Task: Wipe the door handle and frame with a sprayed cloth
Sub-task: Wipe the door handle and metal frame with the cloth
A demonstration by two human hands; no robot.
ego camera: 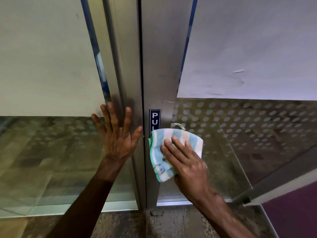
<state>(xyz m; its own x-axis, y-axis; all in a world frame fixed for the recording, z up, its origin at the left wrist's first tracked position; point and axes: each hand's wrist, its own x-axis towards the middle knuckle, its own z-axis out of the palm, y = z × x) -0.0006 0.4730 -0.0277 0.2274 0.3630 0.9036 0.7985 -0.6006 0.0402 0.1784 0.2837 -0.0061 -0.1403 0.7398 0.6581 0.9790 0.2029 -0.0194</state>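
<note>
My left hand (118, 134) lies flat with fingers spread wide on the metal door frame (132, 83); my right hand (187, 164) presses the striped cloth (160, 152) against the door stile, covering the PULL sticker (154, 120), just below the handle (177, 125)

I note a dark blue sign (154, 120) with white letters "PUL" visible, its lower part covered. Right glass panel (257, 143) carries a pattern of frosted dots across its clear lower band; above it a pale opaque film (248, 48), slightly wrinkled near its lower edge. Left glass panel (42, 152) shows fainter dots and a blurred reflection, under a whitish film (42, 57). Thin blue strips (92, 36) edge the film. Floor (171, 224) below is grey, speckled, scuffed. Purple surface (295, 212) at lower right.
</note>
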